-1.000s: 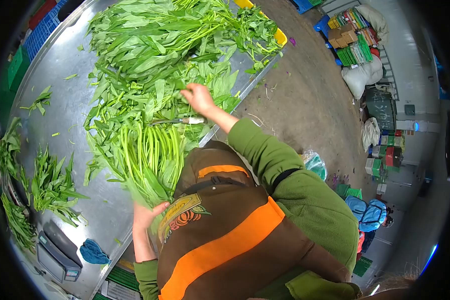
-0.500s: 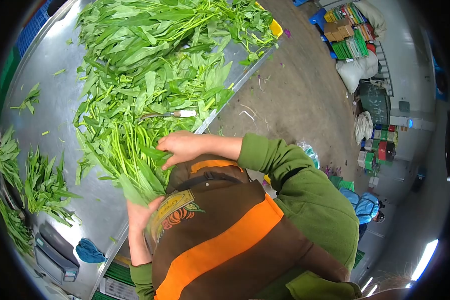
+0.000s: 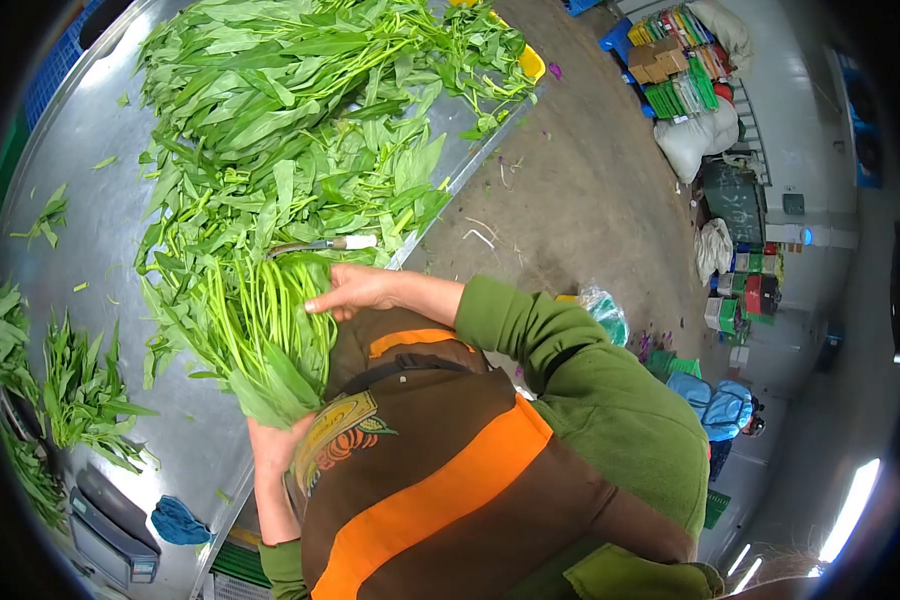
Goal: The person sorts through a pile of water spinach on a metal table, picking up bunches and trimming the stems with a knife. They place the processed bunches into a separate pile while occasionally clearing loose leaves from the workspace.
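A bunch of long-stemmed leafy greens [image 3: 260,320] lies at the table's near edge, in front of the apron. My left hand [image 3: 278,445] holds its leafy lower end, the fingers mostly hidden under the leaves. At the upper right of the bunch, my right hand [image 3: 355,290] grips its side, thumb over the stems and the other fingers partly hidden. Just above the bunch, a curved blade with a white handle [image 3: 355,242] rests on loose greens. A large heap of greens [image 3: 270,80] spreads across the upper table.
Smaller bunches [image 3: 85,390] lie on the metal table [image 3: 195,420] at left, near a scale [image 3: 115,525] and a blue cloth [image 3: 180,520]. A yellow container edge [image 3: 532,63] shows beyond the heap. Crates [image 3: 680,95] and a person in blue [image 3: 725,408] are at right.
My right hand has closed in on the side of the bunch, its thumb now over the stems. The bunch has fanned wider and more upright. The whole view has shifted slightly.
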Demonstrator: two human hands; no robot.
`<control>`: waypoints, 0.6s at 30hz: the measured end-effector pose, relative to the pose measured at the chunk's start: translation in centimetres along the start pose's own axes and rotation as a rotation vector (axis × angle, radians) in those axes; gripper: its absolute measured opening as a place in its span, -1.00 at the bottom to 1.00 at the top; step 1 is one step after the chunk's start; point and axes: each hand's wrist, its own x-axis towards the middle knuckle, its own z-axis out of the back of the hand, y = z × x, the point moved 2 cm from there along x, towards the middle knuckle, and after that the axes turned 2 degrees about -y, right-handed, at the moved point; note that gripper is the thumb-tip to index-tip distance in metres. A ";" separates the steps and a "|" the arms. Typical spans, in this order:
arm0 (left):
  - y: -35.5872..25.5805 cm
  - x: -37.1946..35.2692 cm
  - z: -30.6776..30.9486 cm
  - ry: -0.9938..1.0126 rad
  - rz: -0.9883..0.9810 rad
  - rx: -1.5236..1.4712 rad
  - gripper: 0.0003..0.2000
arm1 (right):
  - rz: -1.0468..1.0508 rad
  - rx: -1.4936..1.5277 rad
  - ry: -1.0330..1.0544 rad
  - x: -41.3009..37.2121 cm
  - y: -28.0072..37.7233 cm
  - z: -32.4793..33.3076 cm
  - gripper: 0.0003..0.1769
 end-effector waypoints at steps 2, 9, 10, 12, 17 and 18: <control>-0.2 0.1 0.1 0.041 0.074 -0.033 -0.47 | 0.100 -0.053 -0.002 -0.3 0.9 0.5 -0.64; -1.7 0.1 0.3 0.100 0.057 -0.016 -0.58 | 0.202 -0.098 -0.293 -2.5 4.3 8.1 -0.70; -1.6 0.0 0.3 0.102 0.057 -0.015 -0.58 | 0.251 -0.007 -0.346 -1.9 4.0 10.0 -0.70; -1.5 -0.2 0.3 0.060 -0.008 -0.003 -0.59 | 0.310 -0.020 -0.408 -2.2 4.1 11.2 -0.69; -1.8 -0.2 0.1 0.068 -0.033 0.005 -0.58 | 0.944 -0.755 -0.054 -5.1 6.3 -0.1 -0.72; -1.8 -0.2 0.2 0.054 -0.075 -0.002 -0.57 | 0.952 -0.755 -0.055 -4.5 6.2 0.0 -0.72</control>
